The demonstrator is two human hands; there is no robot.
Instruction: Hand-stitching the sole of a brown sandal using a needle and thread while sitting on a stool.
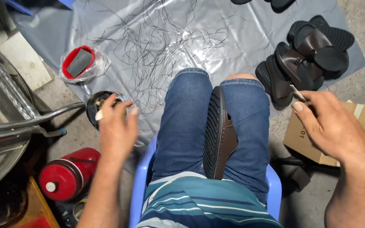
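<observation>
In the head view, a thin metal blade (297,93) is pinched in the right hand (332,126), above a cardboard box (362,122). The left hand (117,126), fingers loosely spread, is held over a dark tin (93,110). A brown sandal (219,133) is wedged upright between the knees. Grey plastic sheeting (250,25) strewn with threads is spread ahead.

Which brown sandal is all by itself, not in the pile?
The brown leather sandal with the black ribbed sole, standing on its edge between the person's knees. The other brown sandals lie heaped together on the grey plastic sheet.
</observation>
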